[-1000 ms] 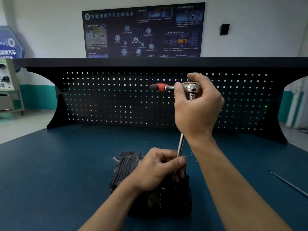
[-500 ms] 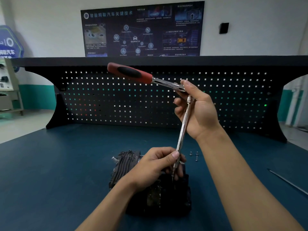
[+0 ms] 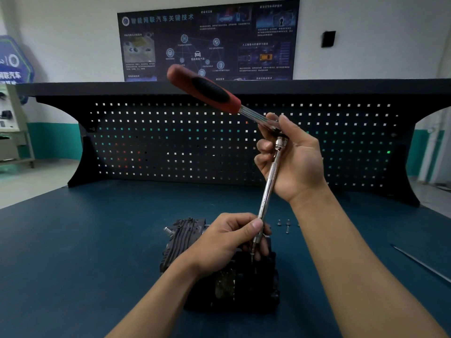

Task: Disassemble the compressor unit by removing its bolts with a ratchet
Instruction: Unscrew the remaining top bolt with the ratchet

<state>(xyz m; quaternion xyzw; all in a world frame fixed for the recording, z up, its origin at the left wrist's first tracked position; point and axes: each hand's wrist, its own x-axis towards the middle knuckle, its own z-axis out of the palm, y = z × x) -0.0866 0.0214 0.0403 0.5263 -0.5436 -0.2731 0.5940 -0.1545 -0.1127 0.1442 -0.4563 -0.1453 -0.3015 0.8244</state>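
Head view: a person's two bare forearms reach over a dark blue table (image 3: 73, 252). The compressor (image 3: 180, 242), a dark finned metal block, sits on the table near the front edge, at the centre of the view, partly hidden by the left hand (image 3: 227, 242). That hand pinches the lower end of a long silver extension (image 3: 268, 184) between thumb and curled fingers, just above the compressor's top. The extension rises, tilted slightly right, to the ratchet (image 3: 205, 90), whose red and black handle points up and to the left. The right hand (image 3: 296, 162), palm toward the camera, curls its fingers round the ratchet head, gripping it. A few small bolts (image 3: 283, 223) lie on the table just behind the compressor. A thin metal rod (image 3: 419, 264) lies at the far right. A black pegboard (image 3: 170, 142) stands behind.
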